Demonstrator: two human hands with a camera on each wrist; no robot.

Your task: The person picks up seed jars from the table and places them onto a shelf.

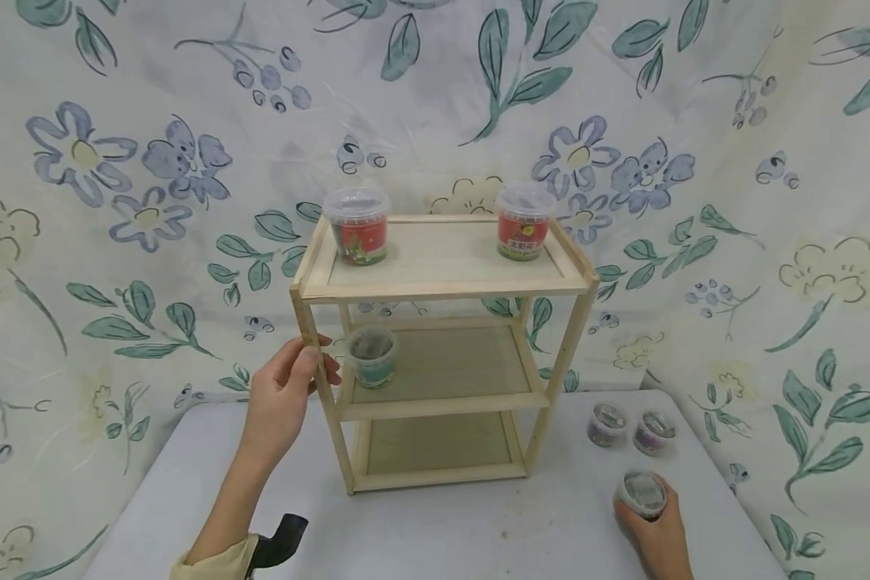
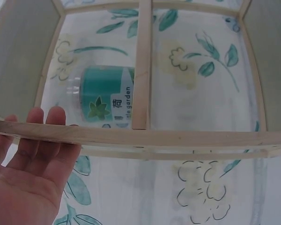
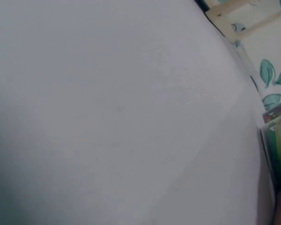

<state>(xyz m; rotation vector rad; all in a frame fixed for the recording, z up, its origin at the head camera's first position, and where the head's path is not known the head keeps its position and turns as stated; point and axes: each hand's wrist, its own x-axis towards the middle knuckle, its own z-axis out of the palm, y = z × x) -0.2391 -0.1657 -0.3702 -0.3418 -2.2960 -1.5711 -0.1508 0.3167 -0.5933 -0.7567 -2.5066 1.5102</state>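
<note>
A small three-tier wooden shelf (image 1: 457,409) stands on the table. My left hand (image 1: 283,395) grips its left front post, fingers behind the wood in the left wrist view. Just inside that post, a teal-labelled plastic cup (image 1: 372,358) sits on the middle tier; its label (image 2: 103,93) shows a green leaf. At the table's right front, my right hand (image 1: 660,536) holds a clear-lidded plastic cup (image 1: 643,493) around its side. Part of that cup's green label (image 3: 280,147) shows at the right wrist view's edge. Two red-labelled cups, left (image 1: 358,227) and right (image 1: 524,224), stand on the top tier.
Behind the right hand stand two more small lidded cups, one greyish (image 1: 607,424) and one with a purple label (image 1: 654,432). A floral cloth (image 1: 435,105) hangs behind the white table (image 1: 435,532). Small brown specks lie on the tabletop near the front.
</note>
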